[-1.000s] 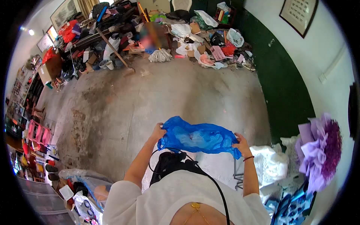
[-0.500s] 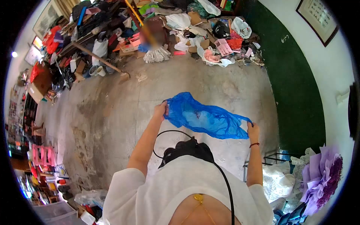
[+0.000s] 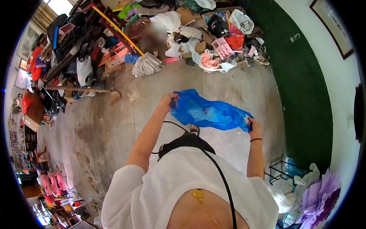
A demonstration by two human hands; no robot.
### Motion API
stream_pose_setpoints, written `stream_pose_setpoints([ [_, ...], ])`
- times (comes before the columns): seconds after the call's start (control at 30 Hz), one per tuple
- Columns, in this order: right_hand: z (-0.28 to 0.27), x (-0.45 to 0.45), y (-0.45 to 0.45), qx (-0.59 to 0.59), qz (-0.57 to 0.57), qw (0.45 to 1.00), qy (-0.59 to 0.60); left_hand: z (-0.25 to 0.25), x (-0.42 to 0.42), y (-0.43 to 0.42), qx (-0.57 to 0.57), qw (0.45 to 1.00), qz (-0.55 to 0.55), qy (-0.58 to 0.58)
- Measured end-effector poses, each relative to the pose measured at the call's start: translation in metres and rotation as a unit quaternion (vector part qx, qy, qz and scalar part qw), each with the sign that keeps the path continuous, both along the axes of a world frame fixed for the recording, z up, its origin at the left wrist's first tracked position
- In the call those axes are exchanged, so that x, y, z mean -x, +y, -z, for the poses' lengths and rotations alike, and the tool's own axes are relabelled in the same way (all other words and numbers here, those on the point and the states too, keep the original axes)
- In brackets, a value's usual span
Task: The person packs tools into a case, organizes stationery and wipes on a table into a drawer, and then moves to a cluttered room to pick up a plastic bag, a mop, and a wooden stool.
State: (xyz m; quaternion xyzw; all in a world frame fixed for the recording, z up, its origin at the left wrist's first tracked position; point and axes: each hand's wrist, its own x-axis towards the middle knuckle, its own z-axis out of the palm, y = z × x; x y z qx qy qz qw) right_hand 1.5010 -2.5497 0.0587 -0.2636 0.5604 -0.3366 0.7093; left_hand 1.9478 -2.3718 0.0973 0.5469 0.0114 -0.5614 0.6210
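A crumpled blue plastic bag is stretched between my two hands, above the concrete floor in front of my body. Fingers of my left hand are closed on its left end. At the lower right end, my right hand grips the bag's edge, with a red band on the wrist. Something pale shows through the thin blue plastic; what it is I cannot make out. A black cable runs down over my white shirt.
A large heap of clutter lies along the far side, with a mop and a long wooden-handled tool at its edge. A pink stool is at lower left. Purple wrapping and a black metal frame stand at lower right.
Both hands have moved up and away from my body with the blue bag. The view has shifted, and the heap appears closer. A foot now shows below the bag.
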Motion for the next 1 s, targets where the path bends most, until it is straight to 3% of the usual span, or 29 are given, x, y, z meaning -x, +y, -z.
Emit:
stream_pose_setpoints([
  [0.07,-0.010,-0.042,-0.032,-0.014,0.010,0.999,-0.031,-0.016,-0.026,-0.029,0.038,0.997,0.058,-0.046],
  [0.17,-0.016,-0.097,-0.081,-0.018,-0.003,0.997,-0.071,-0.032,-0.061,-0.076,0.027,0.997,-0.012,-0.065],
  [0.23,-0.018,-0.135,-0.111,-0.007,0.020,0.992,-0.122,-0.023,-0.097,-0.103,0.049,0.995,0.024,-0.082],
  [0.3,-0.023,-0.168,-0.132,0.022,0.027,0.998,-0.060,-0.009,-0.131,-0.125,0.071,0.991,0.055,-0.102],
  [0.37,-0.023,-0.192,-0.154,0.057,-0.220,0.966,0.120,0.015,-0.162,-0.156,0.057,0.991,0.010,-0.123],
  [0.43,-0.042,-0.232,-0.164,0.163,-0.067,0.977,0.116,0.009,-0.195,-0.180,-0.022,0.983,0.067,-0.168],
  [0.5,-0.031,-0.246,-0.197,0.096,0.033,0.995,0.017,0.045,-0.230,-0.205,-0.085,0.977,0.025,-0.195],
  [0.57,-0.010,-0.267,-0.216,0.067,0.071,0.993,0.062,0.055,-0.269,-0.216,-0.103,0.981,0.029,-0.162],
  [0.7,0.026,-0.327,-0.252,-0.035,0.058,0.998,0.010,0.070,-0.357,-0.234,-0.143,0.983,0.056,-0.099],
  [0.8,0.054,-0.371,-0.283,-0.063,0.057,0.990,-0.110,0.084,-0.437,-0.233,-0.144,0.985,0.042,-0.084],
  [0.9,0.062,-0.416,-0.322,-0.022,0.086,0.994,-0.064,0.065,-0.501,-0.240,-0.161,0.983,-0.026,-0.081],
  [0.93,0.084,-0.420,-0.344,-0.050,0.105,0.986,-0.118,0.062,-0.521,-0.246,-0.170,0.980,-0.063,-0.086],
  [1.0,0.067,-0.450,-0.364,-0.025,0.121,0.984,-0.127,0.084,-0.577,-0.252,-0.195,0.973,-0.081,-0.088],
])
